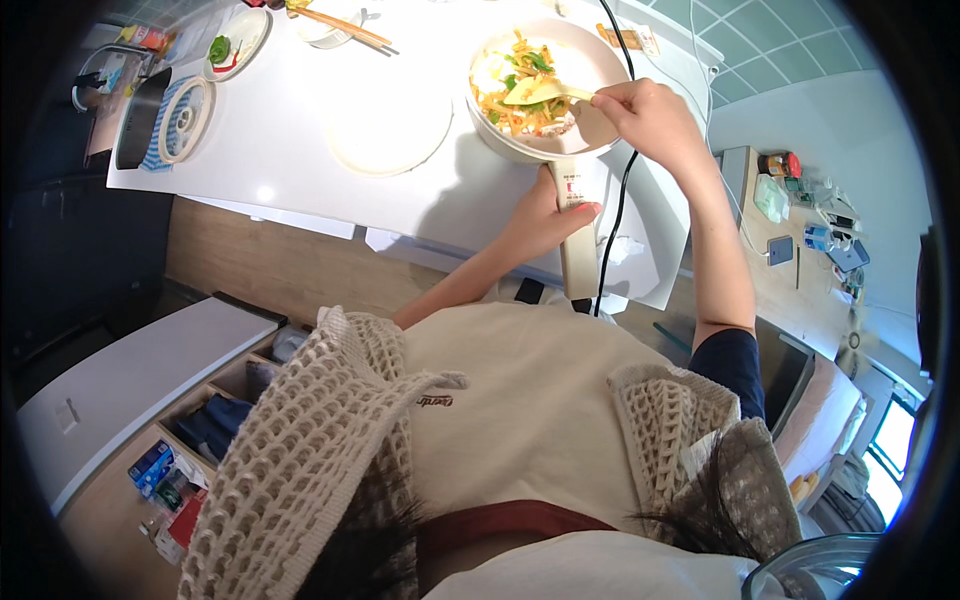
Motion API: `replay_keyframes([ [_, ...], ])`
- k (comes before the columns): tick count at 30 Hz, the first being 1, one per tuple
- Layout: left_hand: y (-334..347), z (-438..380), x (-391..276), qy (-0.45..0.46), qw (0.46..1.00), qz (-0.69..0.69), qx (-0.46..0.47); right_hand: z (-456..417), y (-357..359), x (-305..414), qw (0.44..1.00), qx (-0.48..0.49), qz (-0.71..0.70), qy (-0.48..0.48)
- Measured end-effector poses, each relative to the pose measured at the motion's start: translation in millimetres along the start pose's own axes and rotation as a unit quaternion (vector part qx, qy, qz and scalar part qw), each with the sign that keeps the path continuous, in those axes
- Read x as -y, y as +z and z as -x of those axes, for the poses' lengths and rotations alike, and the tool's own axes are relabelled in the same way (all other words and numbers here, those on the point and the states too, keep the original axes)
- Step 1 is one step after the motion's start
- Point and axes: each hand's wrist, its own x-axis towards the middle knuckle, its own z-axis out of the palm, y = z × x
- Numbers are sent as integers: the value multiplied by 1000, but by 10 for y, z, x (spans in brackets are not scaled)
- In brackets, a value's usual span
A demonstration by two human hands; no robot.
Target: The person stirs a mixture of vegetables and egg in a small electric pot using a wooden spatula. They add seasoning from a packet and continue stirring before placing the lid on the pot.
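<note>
A cream electric frying pan [600, 142] stands on the white counter at the upper middle. My left hand [551, 214] grips its long beige handle [579, 262], thumb lying across the top. In my right hand [649, 112] is the end of a pale yellow spatula [536, 91], whose blade rests among the food. The cooked food [517, 112], yellowish strips with green pepper pieces, is heaped toward the pan's left side. Some bare pan bottom shows at the right. Left of the pan lies a round white plate or lid [390, 142], washed out by glare.
A black cord [625, 180] runs past the pan's right side. Wooden chopsticks [341, 26] rest across a bowl [330, 37]. Farther left are a plate [255, 37] with green and red pepper, a glass lid [186, 120] and a sink [142, 120]. A torn packet [630, 37] lies behind the pan.
</note>
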Motion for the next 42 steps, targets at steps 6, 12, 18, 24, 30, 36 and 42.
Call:
replay_keyframes([
  [6,-12,0,-31,-8,1000,-14,-2,20,-172,-74,995,-54,73,-43],
  [12,3,17,-41,-4,1000,-23,-8,-256,-255,-80,976,-93,197,-22],
  [18,-35,16,-63,4,1000,-20,0,-259,-95,355,965,-59,210,-146],
  [24,-6,29,-32,-16,1000,-13,-11,31,-288,237,977,-39,141,-157],
  [30,-24,1,-1,-12,1000,1,4,43,-174,-6,981,-20,122,-152],
  [36,-32,1,-18,-11,1000,0,10,30,-163,-35,976,-4,144,-162],
  [42,-22,10,-50,-6,1000,0,8,-173,-151,-100,978,-37,110,-175],
])
